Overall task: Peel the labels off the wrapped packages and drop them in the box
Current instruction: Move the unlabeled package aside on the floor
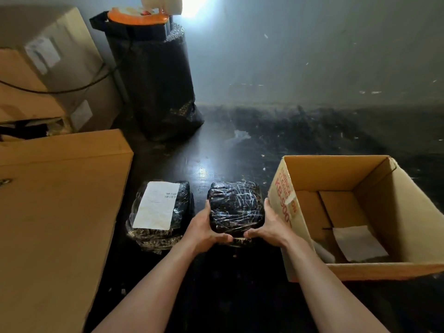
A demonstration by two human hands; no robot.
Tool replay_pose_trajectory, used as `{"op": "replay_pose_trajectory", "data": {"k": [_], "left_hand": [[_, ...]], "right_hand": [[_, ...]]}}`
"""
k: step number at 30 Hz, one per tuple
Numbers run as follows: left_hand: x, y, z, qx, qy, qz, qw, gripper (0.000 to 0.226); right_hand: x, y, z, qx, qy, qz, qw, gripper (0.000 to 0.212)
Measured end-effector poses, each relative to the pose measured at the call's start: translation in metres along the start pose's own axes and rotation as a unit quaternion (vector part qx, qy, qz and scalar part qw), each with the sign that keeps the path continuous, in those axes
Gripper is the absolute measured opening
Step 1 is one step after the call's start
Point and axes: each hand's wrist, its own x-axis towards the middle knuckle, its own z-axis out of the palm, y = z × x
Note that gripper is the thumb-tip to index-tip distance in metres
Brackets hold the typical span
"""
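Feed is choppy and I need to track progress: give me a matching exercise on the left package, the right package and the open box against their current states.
Things: 1 left package; 2 right package; 3 open box.
States: A held on both sides; B white sheet lying inside; C white label on top.
Pairs: 1-C, 2-A, 3-B.

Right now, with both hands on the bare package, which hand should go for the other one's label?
Left, likely. The left hand grips the bare package on the side next to the labelled package, whose label faces up. The right hand is on the far side, by the box.
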Motion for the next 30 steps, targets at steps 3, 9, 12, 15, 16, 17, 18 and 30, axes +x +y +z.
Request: {"op": "replay_pose_trajectory", "data": {"k": [3, 9, 12, 15, 16, 17, 18, 30], "left_hand": [[0.001, -0.002, 0.002, -0.049, 0.012, -0.004, 0.999, 0.134], [-0.017, -0.001, -0.003, -0.089, 0.032, 0.015, 0.995, 0.123], [-0.033, -0.004, -0.005, -0.092, 0.043, 0.020, 0.995, 0.119], [-0.056, -0.009, -0.003, -0.110, 0.047, 0.025, 0.992, 0.127], [-0.065, -0.012, -0.001, -0.115, 0.048, 0.028, 0.992, 0.128], [-0.073, -0.016, 0.002, -0.120, 0.049, 0.030, 0.991, 0.129], [-0.081, -0.020, 0.004, -0.122, 0.049, 0.031, 0.991, 0.130], [-0.168, -0.083, 0.052, -0.123, 0.002, 0.002, 0.992, 0.104]], "right_hand": [[-0.001, 0.002, 0.000, 0.043, -0.001, -0.004, 0.999, 0.132], [-0.019, 0.002, 0.007, 0.096, 0.009, -0.024, 0.995, 0.128], [-0.038, 0.004, 0.011, 0.101, 0.009, -0.038, 0.994, 0.125], [-0.063, 0.007, 0.015, 0.103, 0.004, -0.055, 0.993, 0.123], [-0.070, 0.010, 0.018, 0.103, 0.004, -0.061, 0.993, 0.123], [-0.077, 0.013, 0.022, 0.101, 0.004, -0.065, 0.993, 0.124], [-0.084, 0.018, 0.026, 0.099, 0.003, -0.065, 0.993, 0.125], [-0.154, 0.076, 0.094, 0.070, -0.050, -0.048, 0.995, 0.111]]}}
